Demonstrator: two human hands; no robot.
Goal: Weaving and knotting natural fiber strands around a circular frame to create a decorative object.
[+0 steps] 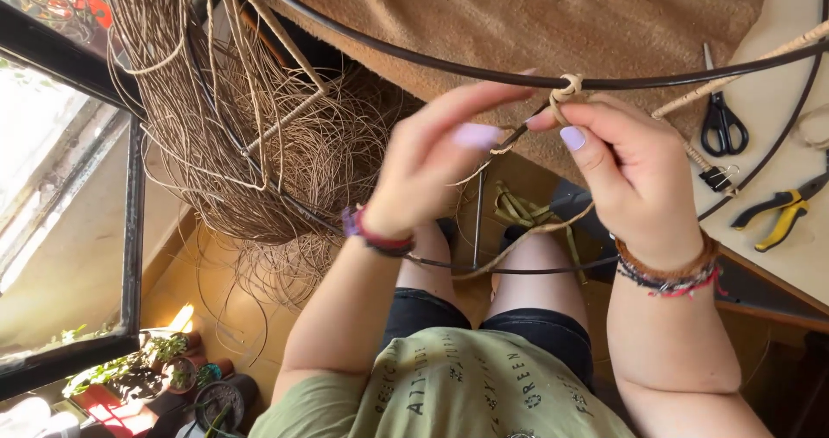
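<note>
Two hands work at one dark metal hoop (414, 65): the right hand (635, 183) pinches a tan cord (566, 88) knotted around the hoop, fingers closed on it, while the left hand (432, 174) holds the cord's loose strand between thumb and forefinger. On the tabletop (777, 36) lie one pair of black scissors (721, 114), one pair of yellow-handled pliers (781, 209) and one black binder clip (715, 177).

Bright daylight enters through the window (60, 205) at the left, where the glass is blown out to near white. Warm sun patches fall on the floor (181, 317) below it. The left hand (432, 174) is smeared by motion blur; the right hand (635, 183) is sharper. Straight lines bow near the edges. The lower right corner lies in shadow.
</note>
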